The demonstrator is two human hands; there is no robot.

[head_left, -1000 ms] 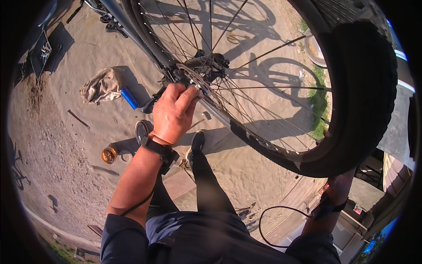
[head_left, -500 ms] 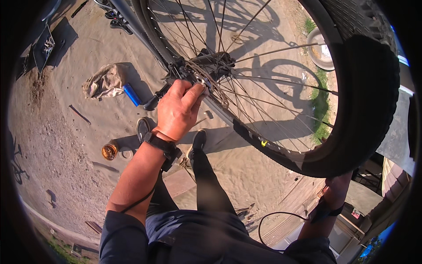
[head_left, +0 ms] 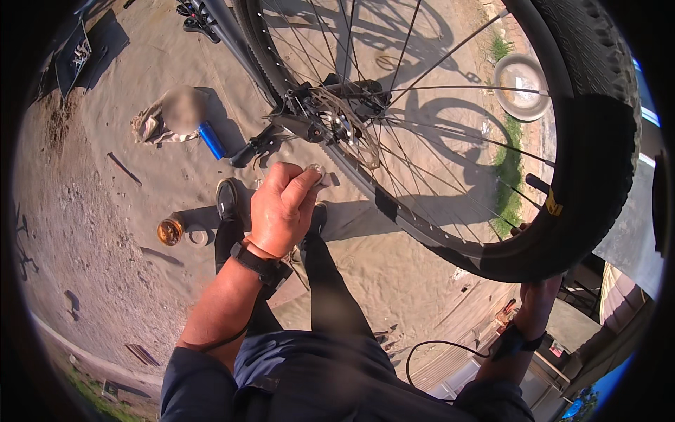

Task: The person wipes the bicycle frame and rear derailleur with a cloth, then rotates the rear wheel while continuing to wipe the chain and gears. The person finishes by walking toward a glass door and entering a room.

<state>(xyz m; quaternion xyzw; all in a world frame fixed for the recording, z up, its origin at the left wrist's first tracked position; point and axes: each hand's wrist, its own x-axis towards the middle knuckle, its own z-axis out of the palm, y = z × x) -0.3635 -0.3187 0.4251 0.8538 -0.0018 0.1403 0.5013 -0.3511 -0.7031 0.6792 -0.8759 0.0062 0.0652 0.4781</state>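
My left hand (head_left: 281, 200) pinches a small silvery metal piece (head_left: 316, 171), just below and left of the bicycle hub and brake disc (head_left: 343, 125), apart from them. A black wristband sits on that arm. My right hand (head_left: 540, 288) grips the black tyre (head_left: 590, 190) from behind at the lower right; the tyre hides most of it, and a few fingertips show by the rim. The spoked wheel fills the upper right, attached to the grey frame (head_left: 235, 46).
On the sandy ground lie a beige cloth (head_left: 151, 126), a blue cylinder (head_left: 211, 141), a reddish bar (head_left: 124, 169) and a jar with brown contents (head_left: 169, 232). A round pale basin (head_left: 520, 105) stands beside grass beyond the wheel. A dark tray (head_left: 74, 56) sits upper left.
My left hand has pulled away from the hub, down and slightly left, with the small metal piece. The wheel has turned, bringing a yellow label into view on the right.
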